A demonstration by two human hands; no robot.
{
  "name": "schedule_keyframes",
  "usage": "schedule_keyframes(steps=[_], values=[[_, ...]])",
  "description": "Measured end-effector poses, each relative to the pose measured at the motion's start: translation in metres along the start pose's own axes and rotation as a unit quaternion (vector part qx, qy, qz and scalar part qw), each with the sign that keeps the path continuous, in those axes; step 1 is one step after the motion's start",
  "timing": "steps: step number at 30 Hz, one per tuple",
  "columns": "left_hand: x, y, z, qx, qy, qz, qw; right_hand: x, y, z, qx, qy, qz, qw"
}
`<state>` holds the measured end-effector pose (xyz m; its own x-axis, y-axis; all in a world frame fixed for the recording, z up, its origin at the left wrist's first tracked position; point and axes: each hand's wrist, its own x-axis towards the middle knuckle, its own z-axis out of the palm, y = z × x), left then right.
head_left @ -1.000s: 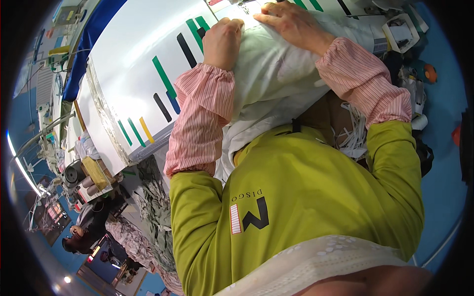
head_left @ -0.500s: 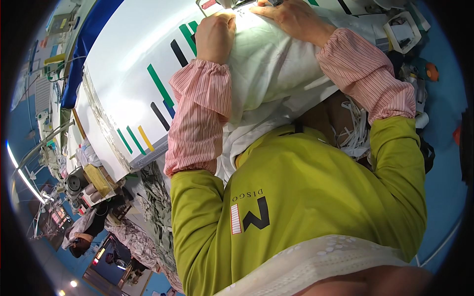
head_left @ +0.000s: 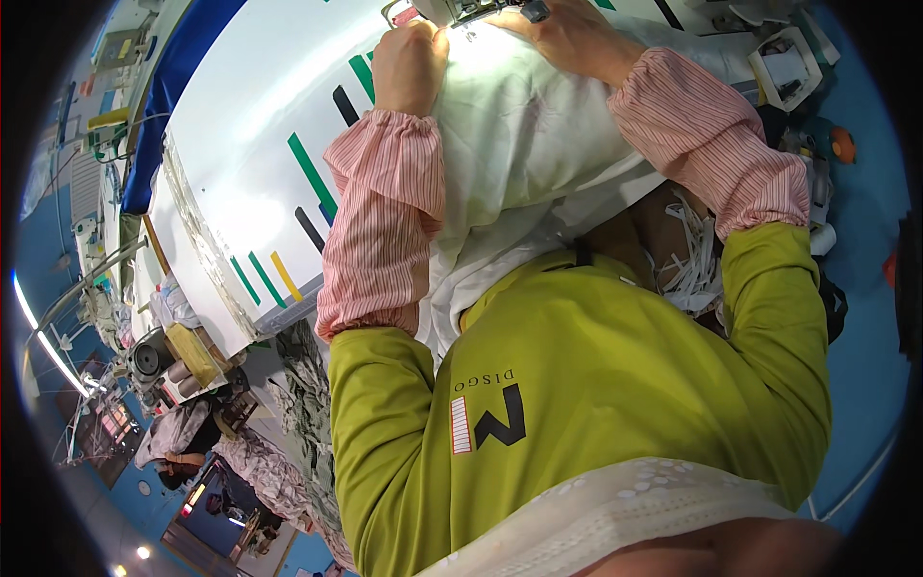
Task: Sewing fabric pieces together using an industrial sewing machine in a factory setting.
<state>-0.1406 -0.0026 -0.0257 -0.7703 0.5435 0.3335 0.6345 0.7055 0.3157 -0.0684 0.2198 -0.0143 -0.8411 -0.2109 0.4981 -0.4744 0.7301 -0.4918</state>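
A sewing machine [head_left: 460, 12] shows at the top edge, its lamp lighting the white cloth [head_left: 519, 115] beneath. My left hand [head_left: 409, 67] is left of the needle area, fingers bent and closed on the cloth's edge; their tips are partly hidden. To the right of the needle, my right hand [head_left: 577, 40] lies on the cloth with a digit stretched toward the presser foot. Its other fingers are partly cut off by the frame. From the machine, the cloth drapes toward my lap.
Green, black and yellow tape strips [head_left: 312, 176] mark the white tabletop [head_left: 231, 183]. At right are a white tray [head_left: 784, 67] and an orange-and-dark object [head_left: 841, 146]. White scraps [head_left: 690, 252] lie beside my lap. Crumpled patterned cloth [head_left: 303, 404] sits at left; another person [head_left: 178, 442] is beyond.
My hands and sleeves have shifted slightly left in view, and more of the machine shows at the top. The distant person at lower left has moved.
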Motion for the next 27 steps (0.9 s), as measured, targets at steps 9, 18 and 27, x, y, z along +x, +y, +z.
schedule_keyframes(steps=[9, 18, 27], values=[[0.002, -0.003, 0.004, -0.005, 0.031, 0.02, 0.999, 0.009, 0.014, 0.003, -0.032, -0.054, -0.018, 0.998], [-0.002, 0.002, 0.002, -0.013, -0.01, 0.009, 1.0, 0.008, -0.001, -0.004, 0.046, 0.057, 0.01, 0.997], [-0.015, 0.011, -0.003, -0.059, 0.015, 0.042, 0.997, 0.001, 0.01, 0.004, -0.003, 0.045, -0.003, 0.999]])
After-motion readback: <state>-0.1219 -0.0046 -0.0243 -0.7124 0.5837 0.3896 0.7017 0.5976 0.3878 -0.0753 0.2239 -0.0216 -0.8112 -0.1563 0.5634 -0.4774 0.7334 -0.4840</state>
